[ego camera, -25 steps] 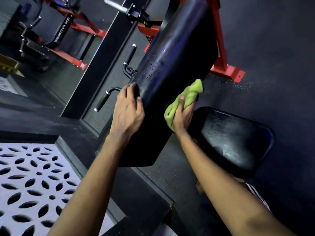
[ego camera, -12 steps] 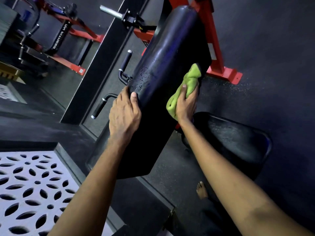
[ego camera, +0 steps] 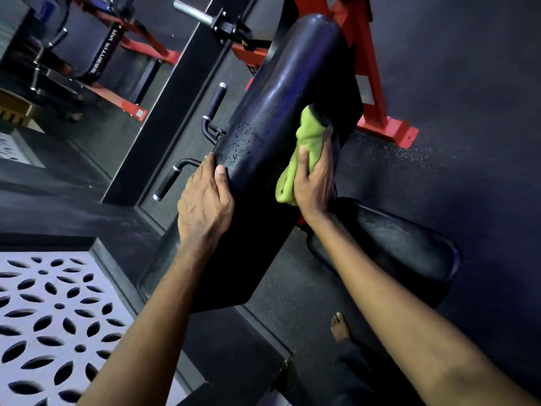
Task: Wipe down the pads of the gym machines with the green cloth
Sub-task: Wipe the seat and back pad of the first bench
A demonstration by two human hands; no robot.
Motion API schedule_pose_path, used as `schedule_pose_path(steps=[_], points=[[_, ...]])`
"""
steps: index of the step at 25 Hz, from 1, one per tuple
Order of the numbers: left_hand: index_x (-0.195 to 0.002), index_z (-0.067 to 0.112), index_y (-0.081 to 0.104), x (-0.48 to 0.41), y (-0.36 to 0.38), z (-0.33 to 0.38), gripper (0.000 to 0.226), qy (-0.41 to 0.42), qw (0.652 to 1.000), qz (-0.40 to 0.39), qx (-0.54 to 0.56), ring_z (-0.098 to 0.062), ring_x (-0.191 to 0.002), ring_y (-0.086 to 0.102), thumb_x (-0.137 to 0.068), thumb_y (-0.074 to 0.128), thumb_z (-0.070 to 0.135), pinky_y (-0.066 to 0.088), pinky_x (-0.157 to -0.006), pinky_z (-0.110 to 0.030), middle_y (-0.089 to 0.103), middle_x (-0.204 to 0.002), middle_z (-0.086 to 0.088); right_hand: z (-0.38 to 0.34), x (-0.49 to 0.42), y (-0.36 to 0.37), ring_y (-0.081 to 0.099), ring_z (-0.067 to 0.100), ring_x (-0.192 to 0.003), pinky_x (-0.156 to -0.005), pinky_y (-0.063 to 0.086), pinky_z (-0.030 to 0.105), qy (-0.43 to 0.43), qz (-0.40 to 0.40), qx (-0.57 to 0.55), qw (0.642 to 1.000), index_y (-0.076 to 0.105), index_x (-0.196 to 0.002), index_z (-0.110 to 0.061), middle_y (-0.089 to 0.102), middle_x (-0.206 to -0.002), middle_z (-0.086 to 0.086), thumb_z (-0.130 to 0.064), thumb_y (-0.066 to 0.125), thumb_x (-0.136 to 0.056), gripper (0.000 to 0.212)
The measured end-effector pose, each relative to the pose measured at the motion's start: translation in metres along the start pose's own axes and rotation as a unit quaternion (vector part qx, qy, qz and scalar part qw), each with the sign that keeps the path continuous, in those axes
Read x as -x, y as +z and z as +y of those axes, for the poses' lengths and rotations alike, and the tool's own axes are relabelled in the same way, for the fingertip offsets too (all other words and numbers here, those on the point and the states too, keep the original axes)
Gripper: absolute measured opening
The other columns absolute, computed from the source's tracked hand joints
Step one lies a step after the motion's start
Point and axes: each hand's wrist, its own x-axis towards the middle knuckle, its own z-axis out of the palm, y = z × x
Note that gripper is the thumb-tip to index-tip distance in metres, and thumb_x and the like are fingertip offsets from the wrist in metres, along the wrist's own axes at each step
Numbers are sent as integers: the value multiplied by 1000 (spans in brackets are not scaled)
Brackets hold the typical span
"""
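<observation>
Both arms stretch forward, reaching to the long black back pad (ego camera: pixel 272 112), which tilts away toward the red frame (ego camera: pixel 377 92). The left hand (ego camera: pixel 205 206) sits on the pad's left edge, thumb laid on the front face, fingers curled round behind: that grip is clamped on the pad. On the other side, the right hand (ego camera: pixel 314 180) has the green cloth (ego camera: pixel 301 153) bunched under its palm, thumb hooked across the folds. Its grip grasps the cloth and presses it against the pad's right flank, about halfway up. Droplets (ego camera: pixel 234 142) speckle the pad's face just above the left thumb. Below the right forearm lies the seat pad (ego camera: pixel 395 247), and a bare foot (ego camera: pixel 339 328) shows on the dark floor (ego camera: pixel 483 142).
</observation>
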Motion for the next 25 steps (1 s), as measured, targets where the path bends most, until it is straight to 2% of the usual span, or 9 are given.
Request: schedule_pose_path(steps=[2, 3, 7, 10, 15, 17, 21, 23, 25], points=[[-151, 22, 37, 0, 0, 1, 51, -6, 1000, 4, 0, -23, -135, 45, -108, 22, 44, 37, -107, -42, 48, -151, -3, -10, -12, 2, 40, 24, -143, -118, 21, 16, 38, 35, -10, 999, 46, -146, 9, 47, -152, 25, -38, 49, -105, 62], [-150, 22, 37, 0, 0, 1, 50, -7, 1000, 6, 1, -23, -135, 45, -108, 22, 43, 37, -107, -42, 48, -151, -2, -15, -8, 1, 41, 25, -143, -119, 22, 17, 25, 34, -3, 999, 45, -146, 8, 47, -153, 24, -39, 48, -105, 62], [-149, 24, 41, -1, 1, -1, 49, -13, 999, 17, 27, -21, -137, 45, -108, 24, 42, 38, -108, -39, 48, -152, 2, -37, 43, -12, 34, 36, -150, -122, 28, 40, -155, -93, 59, 982, 43, -151, -4, 39, -159, 18, -35, 51, -101, 60], [-149, 27, 43, -1, 0, -3, 49, -21, 998, 24, 49, -18, -138, 45, -107, 24, 44, 38, -110, -37, 48, -152, 5, -52, 30, -19, 31, 36, -151, -122, 28, 45, -256, -151, 118, 947, 51, -150, -13, 42, -160, 10, -29, 66, -89, 64], [-149, 27, 44, -1, -1, -3, 49, -27, 997, 20, 65, -18, -138, 44, -107, 26, 44, 36, -112, -38, 49, -152, 4, -71, -46, -9, 38, 35, -147, -120, 33, 45, -172, -44, 117, 977, 57, -145, -13, 48, -156, 9, -30, 66, -90, 58], [-149, 29, 44, -1, -3, -3, 49, -35, 996, 16, 78, -18, -136, 47, -106, 26, 44, 37, -111, -38, 51, -149, 6, -69, -28, -11, 36, 36, -149, -120, 32, 47, -188, -67, 124, 972, 55, -146, -12, 45, -158, 11, -30, 65, -91, 59], [-148, 33, 44, -3, -4, -3, 46, -52, 996, 8, 70, -24, -132, 51, -107, 26, 42, 39, -105, -40, 55, -146, 3, -57, 27, -30, 27, 33, -153, -120, 29, 52, -276, -204, 175, 923, 50, -151, -19, 39, -162, 6, -27, 67, -82, 72], [-149, 32, 45, -3, -7, -3, 46, -57, 996, 4, 72, -26, -131, 52, -108, 26, 41, 39, -104, -39, 54, -147, 2, -63, 9, -27, 28, 31, -153, -120, 29, 52, -284, -194, 183, 921, 51, -150, -21, 41, -161, 4, -28, 67, -80, 72], [-149, 31, 44, -3, -9, -2, 46, -61, 996, -1, 66, -29, -130, 53, -108, 26, 40, 40, -103, -40, 54, -147, 0, -74, -24, -16, 33, 31, -151, -119, 32, 51, -239, -138, 170, 946, 56, -146, -20, 46, -158, 4, -30, 66, -83, 65]])
